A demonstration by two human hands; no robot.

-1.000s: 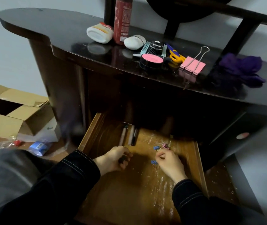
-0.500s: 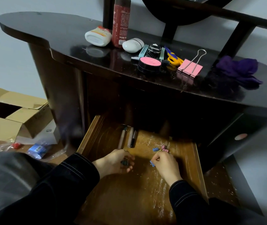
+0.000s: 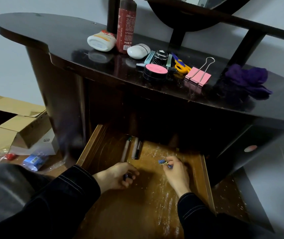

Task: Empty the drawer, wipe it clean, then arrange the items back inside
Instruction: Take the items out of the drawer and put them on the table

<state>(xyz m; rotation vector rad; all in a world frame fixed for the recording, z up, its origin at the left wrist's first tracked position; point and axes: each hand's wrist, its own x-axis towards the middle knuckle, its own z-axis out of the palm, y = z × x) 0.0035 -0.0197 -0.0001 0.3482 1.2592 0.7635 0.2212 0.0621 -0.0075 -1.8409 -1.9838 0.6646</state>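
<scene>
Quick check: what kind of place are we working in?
Likely a bedroom at home: a dark dressing table with a round mirror frame above, a pink compact and white bottle on top, and open cardboard boxes on the floor beside it.

The rear of the drawer (image 3: pixel 89 147) is overhung by the dark desktop (image 3: pixel 65 42), so entry is allowed only from above at the front. The back left is blocked by three pens (image 3: pixel 135 149) laid side by side. The middle is taken by the left hand (image 3: pixel 116 176), curled round a small dark object (image 3: pixel 126 176), and the right hand (image 3: pixel 177 173), pinching small clips (image 3: pixel 163 163). Bare floor is left between the sleeves (image 3: pixel 79 185)
</scene>
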